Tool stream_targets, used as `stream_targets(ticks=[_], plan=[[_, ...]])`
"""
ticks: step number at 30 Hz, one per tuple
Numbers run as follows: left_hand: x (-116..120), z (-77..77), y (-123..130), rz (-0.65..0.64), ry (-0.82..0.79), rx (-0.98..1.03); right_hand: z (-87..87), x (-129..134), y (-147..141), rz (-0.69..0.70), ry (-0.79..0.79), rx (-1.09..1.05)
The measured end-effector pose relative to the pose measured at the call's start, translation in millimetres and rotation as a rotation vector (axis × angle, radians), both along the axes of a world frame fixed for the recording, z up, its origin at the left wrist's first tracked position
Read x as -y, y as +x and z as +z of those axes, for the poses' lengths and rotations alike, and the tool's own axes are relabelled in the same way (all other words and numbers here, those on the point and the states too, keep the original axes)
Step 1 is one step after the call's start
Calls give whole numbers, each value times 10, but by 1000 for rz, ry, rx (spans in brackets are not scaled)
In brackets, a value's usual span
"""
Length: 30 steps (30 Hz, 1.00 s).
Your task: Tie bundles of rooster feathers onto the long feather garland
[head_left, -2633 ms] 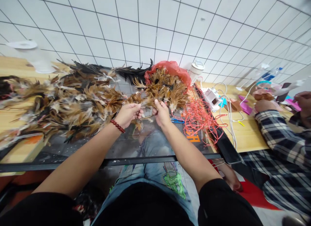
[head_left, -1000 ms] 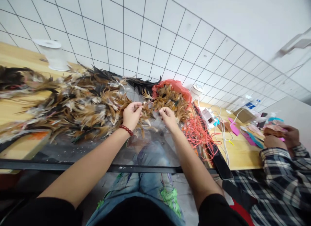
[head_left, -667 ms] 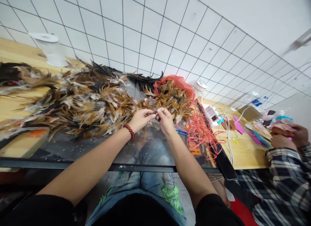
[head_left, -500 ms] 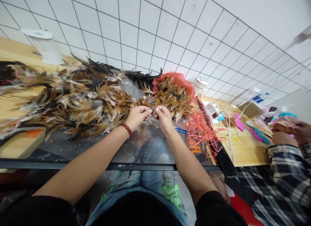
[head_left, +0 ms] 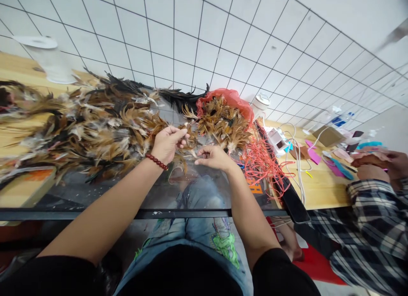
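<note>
My left hand, with a red bead bracelet at the wrist, is pinched at the right edge of a wide heap of brown and black feathers. Whatever its fingertips hold is too small to make out. To its right, my right hand has its thumb and fingers apart over the dark glossy mat, with nothing visible between them. Beyond my right hand, brown feathers fill a red plastic bag.
Tangled red string lies right of my right hand, beside a dark phone, white cables and a white cup. A wooden block sits front left. At far right, a person in a plaid sleeve handles brown material.
My hands have separated. The left has moved left and up, still pinched; the right has dropped slightly and its fingers have opened.
</note>
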<state>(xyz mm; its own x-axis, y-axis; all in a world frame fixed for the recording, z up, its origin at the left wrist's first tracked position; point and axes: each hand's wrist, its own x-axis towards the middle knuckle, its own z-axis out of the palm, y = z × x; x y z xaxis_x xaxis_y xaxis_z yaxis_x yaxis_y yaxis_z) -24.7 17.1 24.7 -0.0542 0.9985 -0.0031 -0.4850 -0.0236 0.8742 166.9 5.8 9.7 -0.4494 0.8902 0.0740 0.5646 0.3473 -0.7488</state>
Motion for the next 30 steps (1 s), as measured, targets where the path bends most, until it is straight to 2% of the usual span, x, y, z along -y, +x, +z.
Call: stream_targets(ticks=[3, 7, 9, 11, 18, 22, 27, 30], plan=[[-8, -26, 23, -11, -36, -23, -42, -36, -13, 3, 0, 1], [-29, -83, 28, -42, -69, -2, -66, -90, -123, -194, -38, -494], [-32, -106, 21, -65, -62, -5, -70, -93, -188, -279, -129, -738], [-28, -122, 14, -86, -51, -30, -77, -81, -243, -318, -231, -896], [-32, -159, 15, -66, -43, -129, -97, -43, -337, -369, -374, -1066], [-43, -163, 22, -63, -80, -131, -73, -55, -363, -471, -285, -1173], [-12, -141, 45, -107, -95, -107, -105, -65, -426, -560, -37, -1119], [8, -132, 60, -138, -79, -81, -154, -53, -486, -555, 23, -1086]])
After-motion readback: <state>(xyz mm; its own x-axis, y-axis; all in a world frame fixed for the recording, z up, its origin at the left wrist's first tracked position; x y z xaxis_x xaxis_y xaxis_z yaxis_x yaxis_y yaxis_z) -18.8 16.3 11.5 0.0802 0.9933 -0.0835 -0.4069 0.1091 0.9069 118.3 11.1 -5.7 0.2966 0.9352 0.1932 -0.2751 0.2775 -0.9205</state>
